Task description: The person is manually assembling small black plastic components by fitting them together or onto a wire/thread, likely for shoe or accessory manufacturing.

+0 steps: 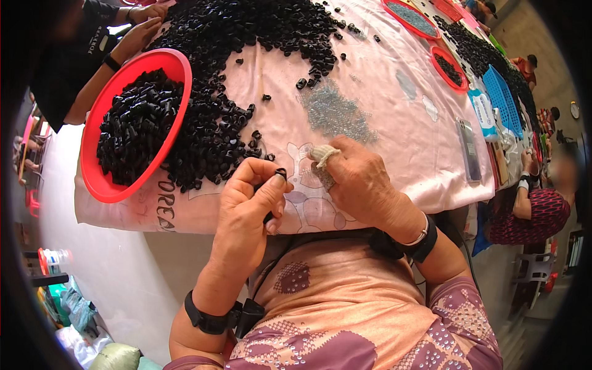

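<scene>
My left hand (245,198) is closed over the table's near edge. A small black plastic piece (281,172) shows between its thumb and forefinger, and more black shows under the curled fingers. Just to its right, my right hand (365,182) has its fingers bent and pressed together, with pale cloth wraps (323,154) on the fingers. What its fingertips hold, if anything, is hidden. Beyond that hand lies a scatter of small clear bluish pieces (336,111). A large heap of black pieces (213,132) spreads to the left and far side.
A red basin (184,80) of black pieces stands at the left, near another person's arm (92,86). Farther right are a small red bowl (459,86), a tub of bluish pieces (412,18), a phone (468,151), a wipes pack (483,114) and a blue basket (502,102). A pink cloth (401,123) covers the table.
</scene>
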Action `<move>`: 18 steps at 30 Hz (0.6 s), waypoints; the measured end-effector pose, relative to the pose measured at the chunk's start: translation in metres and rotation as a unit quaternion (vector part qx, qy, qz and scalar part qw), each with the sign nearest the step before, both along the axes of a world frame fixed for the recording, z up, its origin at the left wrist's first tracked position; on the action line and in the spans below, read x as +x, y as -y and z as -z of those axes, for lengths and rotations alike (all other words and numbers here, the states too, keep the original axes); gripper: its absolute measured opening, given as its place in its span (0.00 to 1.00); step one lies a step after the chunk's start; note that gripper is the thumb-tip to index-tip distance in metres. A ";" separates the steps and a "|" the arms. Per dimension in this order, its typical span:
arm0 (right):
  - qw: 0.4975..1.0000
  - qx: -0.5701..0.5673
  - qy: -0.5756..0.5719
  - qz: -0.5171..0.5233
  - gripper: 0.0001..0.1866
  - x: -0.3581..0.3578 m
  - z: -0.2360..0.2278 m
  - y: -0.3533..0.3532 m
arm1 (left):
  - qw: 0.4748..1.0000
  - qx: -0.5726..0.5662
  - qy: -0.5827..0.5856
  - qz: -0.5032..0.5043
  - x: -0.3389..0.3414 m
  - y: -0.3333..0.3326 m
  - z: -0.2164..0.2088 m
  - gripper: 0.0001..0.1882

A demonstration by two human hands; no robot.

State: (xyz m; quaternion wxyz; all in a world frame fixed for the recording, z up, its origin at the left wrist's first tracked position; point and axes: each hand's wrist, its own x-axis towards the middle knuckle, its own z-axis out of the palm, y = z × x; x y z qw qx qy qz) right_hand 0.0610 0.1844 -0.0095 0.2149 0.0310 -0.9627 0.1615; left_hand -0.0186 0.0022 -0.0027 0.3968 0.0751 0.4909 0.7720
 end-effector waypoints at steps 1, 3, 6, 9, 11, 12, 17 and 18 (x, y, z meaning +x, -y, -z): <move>1.000 -0.016 0.002 0.005 0.10 0.000 0.001 -0.001 | 1.000 0.007 0.005 -0.020 -0.001 0.000 0.000 0.05; 1.000 -0.023 -0.005 -0.005 0.10 -0.003 0.000 0.001 | 0.999 0.015 0.010 -0.033 -0.002 0.000 0.002 0.05; 0.999 0.014 -0.013 -0.032 0.09 -0.003 0.001 0.004 | 0.999 0.022 0.019 -0.034 -0.002 0.000 0.001 0.06; 0.997 0.068 0.006 -0.048 0.07 -0.002 0.002 0.007 | 0.999 0.021 0.029 -0.022 -0.001 -0.001 0.004 0.06; 0.996 0.078 0.024 -0.044 0.06 -0.001 0.000 0.008 | 0.999 0.020 0.033 -0.019 0.000 -0.001 0.004 0.06; 0.997 0.069 0.029 -0.037 0.06 0.000 -0.001 0.007 | 0.999 0.017 0.030 -0.008 -0.001 0.000 0.004 0.06; 0.997 0.039 0.052 -0.029 0.07 0.003 -0.002 0.004 | 1.000 0.006 0.021 0.016 0.000 -0.001 0.005 0.05; 0.998 0.037 0.052 -0.028 0.08 0.003 -0.003 0.004 | 1.000 0.004 0.019 0.024 0.000 -0.001 0.005 0.05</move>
